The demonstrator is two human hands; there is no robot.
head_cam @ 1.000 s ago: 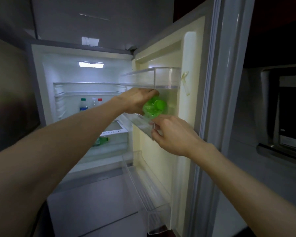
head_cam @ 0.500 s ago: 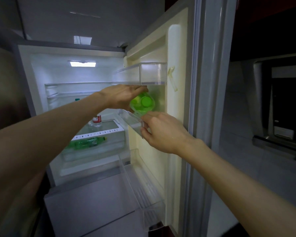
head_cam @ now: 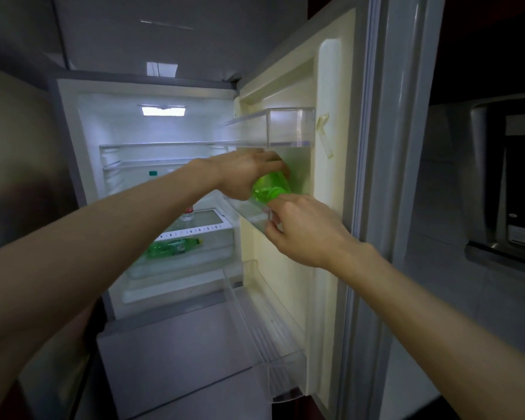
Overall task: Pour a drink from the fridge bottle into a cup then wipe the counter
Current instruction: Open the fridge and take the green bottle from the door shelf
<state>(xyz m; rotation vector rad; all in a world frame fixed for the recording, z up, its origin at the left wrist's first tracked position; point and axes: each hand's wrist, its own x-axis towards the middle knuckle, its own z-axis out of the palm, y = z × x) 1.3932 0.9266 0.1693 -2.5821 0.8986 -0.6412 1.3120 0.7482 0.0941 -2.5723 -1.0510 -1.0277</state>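
A green plastic bottle [head_cam: 270,187] stands in the middle clear shelf [head_cam: 252,216] of the open fridge door. My left hand [head_cam: 243,174] grips the bottle round its shoulder from the left. My right hand [head_cam: 303,228] is just below and right of the green cap, its fingers curled over the front edge of that door shelf. The bottle's lower body is hidden behind my hands and the shelf wall. No cup or cloth is in view.
Inside the lit fridge a second green bottle [head_cam: 173,247] lies in the drawer, a red-capped bottle [head_cam: 188,212] stands above it and a green-capped one [head_cam: 153,174] further back. Clear door shelves sit above [head_cam: 288,127] and below [head_cam: 273,344]. A dark appliance [head_cam: 503,183] is at right.
The view has shifted a little to the right. My left hand has stayed on the green bottle, and my right hand has moved up closer to the cap at the shelf's edge.
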